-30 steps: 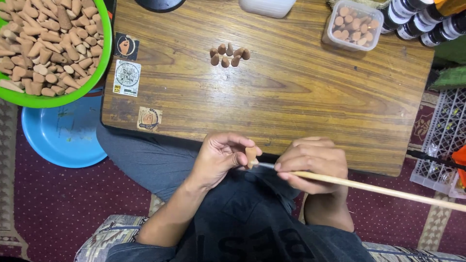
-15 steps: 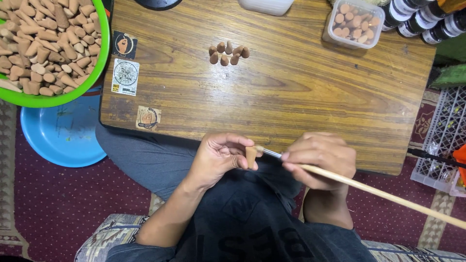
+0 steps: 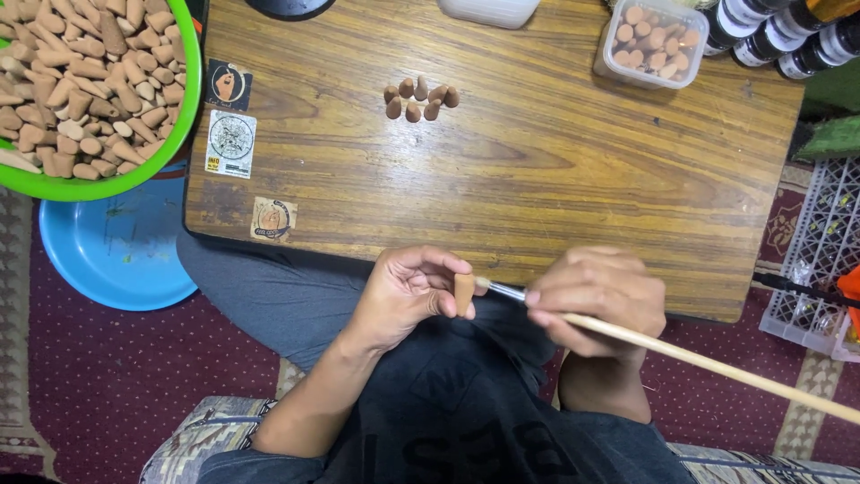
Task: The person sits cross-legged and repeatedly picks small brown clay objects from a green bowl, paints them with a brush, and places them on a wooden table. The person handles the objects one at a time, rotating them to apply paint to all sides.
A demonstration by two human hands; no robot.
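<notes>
Cone (image 3: 464, 293) between left fingers (image 3: 445, 305), brush-tipped.

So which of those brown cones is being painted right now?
The one pinched upright in the left hand: that cone has the brush tip touching it. The others lie in the green bowl, the clear tub and on the table.

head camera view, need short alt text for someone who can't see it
Seen from above, a seated person's left hand holds a small tan cone while the right hand touches a long-handled paintbrush to it. Beyond lies a low wooden table with a cluster of cones, a clear tub and a green basin of more.
</notes>
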